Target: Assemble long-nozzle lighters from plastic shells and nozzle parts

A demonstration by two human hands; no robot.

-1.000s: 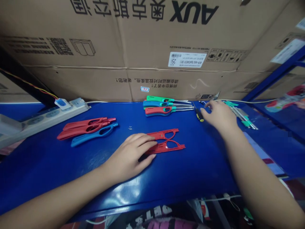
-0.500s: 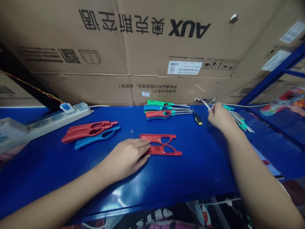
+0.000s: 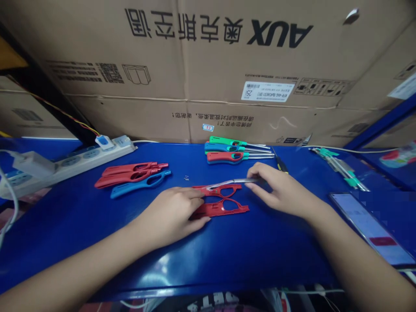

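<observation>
Two red plastic lighter casing halves [image 3: 224, 209] lie side by side on the blue table, their hollow insides facing up. My left hand [image 3: 177, 214] is closed over their left ends, thumb at the near half and fingers on the far one. In a thumb-and-finger pinch, my right hand [image 3: 276, 186] holds a thin metal lighter tube [image 3: 242, 180] with a pale wire at its left end. The tube lies over the far half, the wire reaching its handle part; whether they touch is unclear. Tiny metal pieces [image 3: 186, 177] lie just beyond my left hand.
Assembled lighters [image 3: 227, 157] lie at the back, beside a partly hidden screwdriver [image 3: 282, 165]. Red and blue casings [image 3: 136, 184] are at left near a power strip [image 3: 84, 160]. Metal tubes with green parts [image 3: 341, 169] and a phone [image 3: 367, 229] sit right. A cardboard box [image 3: 195, 86] stands behind.
My right hand has come left and nearer from the back right, bringing the metal tube over the far red half. My left hand stays on the halves. The view has shifted slightly.
</observation>
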